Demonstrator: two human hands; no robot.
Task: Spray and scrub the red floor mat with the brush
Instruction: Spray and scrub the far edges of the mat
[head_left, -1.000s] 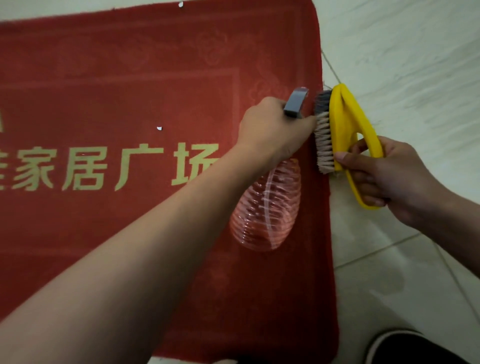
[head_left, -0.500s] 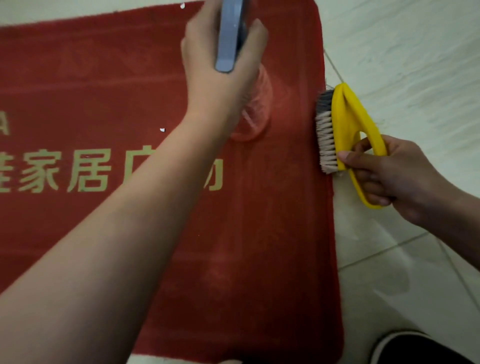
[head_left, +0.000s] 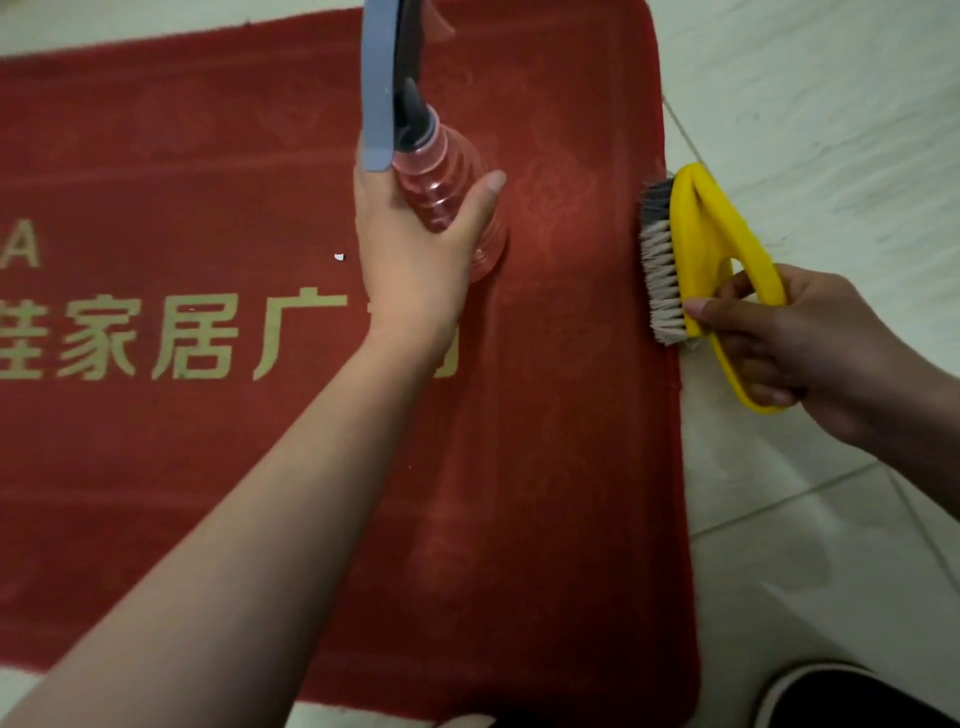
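2 hands are busy here, each closed on its own tool. The left hand (head_left: 415, 244) wraps the ribbed body of a clear spray bottle (head_left: 447, 192), thumb on one side and fingers on the other, with the grey trigger head (head_left: 379, 88) pointing away from the wrist, past the fingertips, and no finger on the trigger that I can see. The right hand (head_left: 795, 338) grips the looped handle of the yellow brush (head_left: 711, 260), thumb pressed at the base of the bristle block; the bristles (head_left: 660, 260) face sideways, away from the palm and toward the mat's edge.

The step in hand looks like spraying. To do it well, the hold should probably shift up from the bottle's belly to its neck so a finger reaches the trigger, with the nozzle aimed down at the patch lying between the 2 hands. The brush then needs turning so its bristles face down.

The red floor mat (head_left: 571, 467) lies flat on pale tile (head_left: 831, 104), under the left forearm and just beside the brush. Its pile carries a faint embossed pattern and gold lettering (head_left: 156, 338), with 1 small white fleck (head_left: 338, 256) left of the bottle hand. Whether the pile is wet I cannot tell.
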